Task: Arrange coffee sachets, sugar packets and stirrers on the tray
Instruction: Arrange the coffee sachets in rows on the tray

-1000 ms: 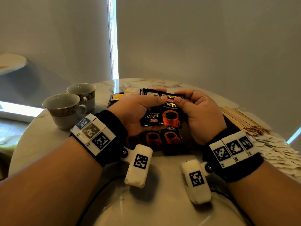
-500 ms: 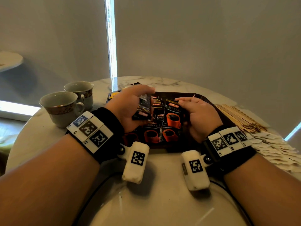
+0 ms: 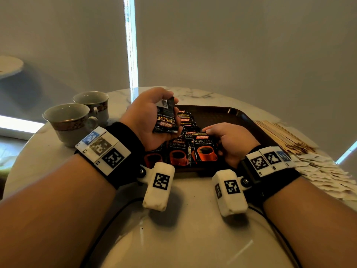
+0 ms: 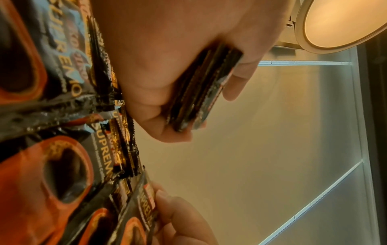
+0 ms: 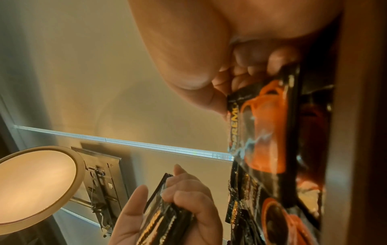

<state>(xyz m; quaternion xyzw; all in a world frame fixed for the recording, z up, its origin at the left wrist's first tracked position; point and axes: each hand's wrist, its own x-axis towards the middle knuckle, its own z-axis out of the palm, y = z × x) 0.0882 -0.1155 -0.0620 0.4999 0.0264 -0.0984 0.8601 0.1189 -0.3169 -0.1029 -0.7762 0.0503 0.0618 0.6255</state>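
Note:
A dark brown tray (image 3: 237, 115) holds rows of black coffee sachets (image 3: 178, 151) with orange cups printed on them. My left hand (image 3: 170, 111) hovers over the tray's left side and grips a small stack of sachets (image 3: 166, 120), seen edge-on in the left wrist view as the stack (image 4: 205, 89). My right hand (image 3: 214, 140) is low on the tray and pinches the right edge of one sachet (image 3: 203, 149) at the end of the front row; thumb and curled fingers hold that sachet (image 5: 266, 129). Wooden stirrers (image 3: 280, 136) and pale sugar packets (image 3: 328, 171) lie right of the tray.
Two teacups (image 3: 69, 120) stand on the round marble table (image 3: 193, 200) left of the tray. The tray's far right half is bare. Grey blinds hang close behind the table. A ceiling lamp (image 4: 339, 21) shows in both wrist views.
Both hands held the stack together above the tray. My right hand has since come down with one sachet to the front row, while my left hand kept the stack and lifted it leftward.

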